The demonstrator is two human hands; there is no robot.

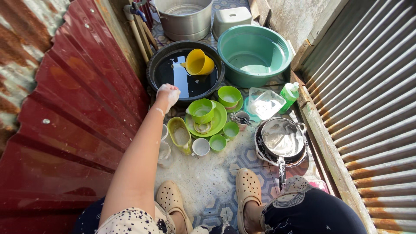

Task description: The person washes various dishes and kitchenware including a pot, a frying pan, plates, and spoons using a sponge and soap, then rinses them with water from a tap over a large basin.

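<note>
My left hand [168, 93] is stretched forward, closed in a soapy fist at the near rim of a black basin [152, 65] of water. A yellow scoop [199, 63] floats in that basin. Just right of the hand a green mug [201, 111] stands on a green plate [220, 118]. A yellow-green oblong dish [180, 134] and a glass [164, 150] lie beside my forearm. I cannot tell whether the fist holds anything. My right hand is out of view.
A teal basin [254, 52], a metal pot [184, 18] and a white stool [232, 17] stand at the back. Green cups [231, 130], a white cup [200, 147], a clear tub [264, 103], a green soap bottle [289, 95] and a handled pan [281, 139] crowd the foamy floor. Corrugated sheets [65, 130] wall both sides.
</note>
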